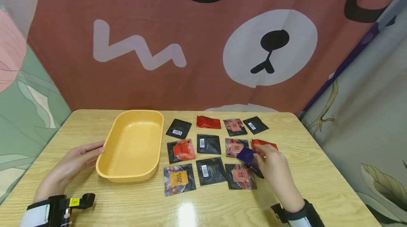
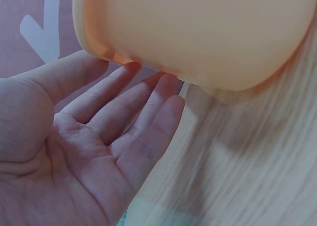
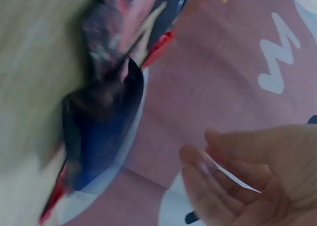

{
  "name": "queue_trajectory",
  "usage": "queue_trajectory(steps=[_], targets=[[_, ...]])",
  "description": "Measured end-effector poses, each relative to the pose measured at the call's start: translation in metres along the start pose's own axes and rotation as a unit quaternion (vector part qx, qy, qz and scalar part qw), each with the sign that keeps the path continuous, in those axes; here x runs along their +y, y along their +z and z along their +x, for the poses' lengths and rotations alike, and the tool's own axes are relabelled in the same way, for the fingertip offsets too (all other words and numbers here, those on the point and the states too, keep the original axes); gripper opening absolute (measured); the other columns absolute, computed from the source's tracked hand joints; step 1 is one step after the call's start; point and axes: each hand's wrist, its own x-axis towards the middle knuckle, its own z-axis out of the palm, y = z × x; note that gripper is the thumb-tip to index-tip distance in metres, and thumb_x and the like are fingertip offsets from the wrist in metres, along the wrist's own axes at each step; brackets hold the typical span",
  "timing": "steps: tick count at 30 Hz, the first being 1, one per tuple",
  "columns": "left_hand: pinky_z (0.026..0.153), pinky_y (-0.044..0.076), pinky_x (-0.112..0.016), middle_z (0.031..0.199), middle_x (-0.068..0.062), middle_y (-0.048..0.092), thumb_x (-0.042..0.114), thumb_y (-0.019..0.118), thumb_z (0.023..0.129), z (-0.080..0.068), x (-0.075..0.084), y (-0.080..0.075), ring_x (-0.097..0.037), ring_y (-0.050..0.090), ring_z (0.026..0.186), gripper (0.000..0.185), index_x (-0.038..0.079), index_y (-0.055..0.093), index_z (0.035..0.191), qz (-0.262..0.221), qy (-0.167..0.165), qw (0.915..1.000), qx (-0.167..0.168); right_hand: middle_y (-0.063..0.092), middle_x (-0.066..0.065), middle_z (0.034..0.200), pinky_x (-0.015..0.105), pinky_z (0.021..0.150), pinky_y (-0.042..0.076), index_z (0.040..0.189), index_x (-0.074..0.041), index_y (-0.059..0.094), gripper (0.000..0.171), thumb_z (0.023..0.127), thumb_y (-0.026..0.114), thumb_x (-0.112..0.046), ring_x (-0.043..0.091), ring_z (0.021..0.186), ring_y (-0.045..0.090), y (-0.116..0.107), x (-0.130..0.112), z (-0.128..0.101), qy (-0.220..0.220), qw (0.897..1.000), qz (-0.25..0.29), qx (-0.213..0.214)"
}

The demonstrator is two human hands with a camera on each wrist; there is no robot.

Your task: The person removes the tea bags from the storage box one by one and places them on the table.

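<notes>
1. The yellow tray (image 1: 133,147) sits on the wooden table (image 1: 318,177) with nothing in it, so no packet has gone in yet.
2. The left hand (image 1: 74,165) lies flat on the table with straight fingers, their tips touching the tray's left rim (the left wrist view shows the fingertips (image 2: 148,82) right under the rim). It holds nothing.
3. The right hand (image 1: 273,167) is over the right side of the packet rows, and a dark blue packet (image 1: 246,155) is tilted up at its fingertips. The head view suggests a pinch, but the right wrist view shows the dark blue packet (image 3: 99,122) blurred and apart from the relaxed fingers (image 3: 208,176), so it cannot be told whether the hand grips it or has let go.
4. The dark blue packet is above the middle row, just beside a red packet (image 1: 265,145) and well apart from the tray.
5. Left to handle, judging by the spread: about a dozen packets lie flat in three rows right of the tray, among them a black packet (image 1: 178,128) with a barcode label and another red packet (image 1: 208,122) in the far row.
</notes>
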Motion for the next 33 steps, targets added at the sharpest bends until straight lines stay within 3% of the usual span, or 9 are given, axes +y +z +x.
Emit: queue_trajectory(steps=[13, 19, 24, 29, 33], targets=[[0.083, 0.056, -0.022, 0.121, 0.019, 0.057, 0.026, 0.056, 0.103, 0.0, 0.001, -0.001, 0.008, 0.058, 0.102, 0.067, -0.016, 0.029, 0.147, -0.003, -0.002, 1.0, -0.006, 0.065, 0.02, 0.101, 0.036, 0.056, 0.051, 0.114, 0.007, 0.069, 0.037, 0.08, 0.081, -0.002, 0.021, 0.07, 0.057, 0.003, 0.012, 0.004, 0.074, 0.991, -0.018, -0.107], [0.084, 0.056, -0.023, 0.126, 0.014, 0.056, 0.028, 0.055, 0.104, 0.0, 0.001, -0.001, 0.01, 0.057, 0.102, 0.067, -0.015, 0.029, 0.147, 0.005, -0.002, 1.0, -0.008, 0.065, 0.02, 0.101, 0.037, 0.056, 0.052, 0.114, 0.007, 0.069, 0.038, 0.08, 0.082, -0.004, 0.022, 0.071, 0.059, 0.004, 0.015, 0.003, 0.076, 0.99, -0.021, -0.119], [0.083, 0.056, -0.023, 0.119, 0.021, 0.057, 0.027, 0.056, 0.103, 0.0, 0.002, -0.001, 0.009, 0.058, 0.102, 0.067, -0.016, 0.029, 0.147, 0.0, 0.0, 1.0, -0.005, 0.064, 0.019, 0.1, 0.039, 0.059, 0.053, 0.114, 0.006, 0.069, 0.039, 0.079, 0.083, -0.005, 0.023, 0.072, 0.059, 0.006, 0.017, 0.003, 0.078, 0.988, -0.022, -0.128], [0.083, 0.056, -0.022, 0.118, 0.024, 0.057, 0.028, 0.056, 0.103, 0.001, 0.001, -0.002, 0.01, 0.057, 0.101, 0.067, -0.015, 0.029, 0.147, 0.003, -0.001, 1.0, -0.005, 0.063, 0.026, 0.11, 0.055, 0.078, 0.055, 0.12, 0.007, 0.065, 0.049, 0.078, 0.085, -0.011, 0.038, 0.093, 0.063, 0.006, 0.02, 0.005, 0.094, 0.98, -0.025, -0.172], [0.083, 0.056, -0.023, 0.125, 0.014, 0.057, 0.029, 0.056, 0.103, 0.001, 0.0, -0.001, 0.01, 0.057, 0.101, 0.067, -0.015, 0.031, 0.147, 0.019, -0.005, 0.9998, -0.004, 0.059, 0.031, 0.119, 0.062, 0.088, 0.05, 0.125, 0.008, 0.061, 0.059, 0.078, 0.086, -0.016, 0.046, 0.108, 0.059, 0.008, 0.024, 0.005, 0.107, 0.973, -0.033, -0.203]])
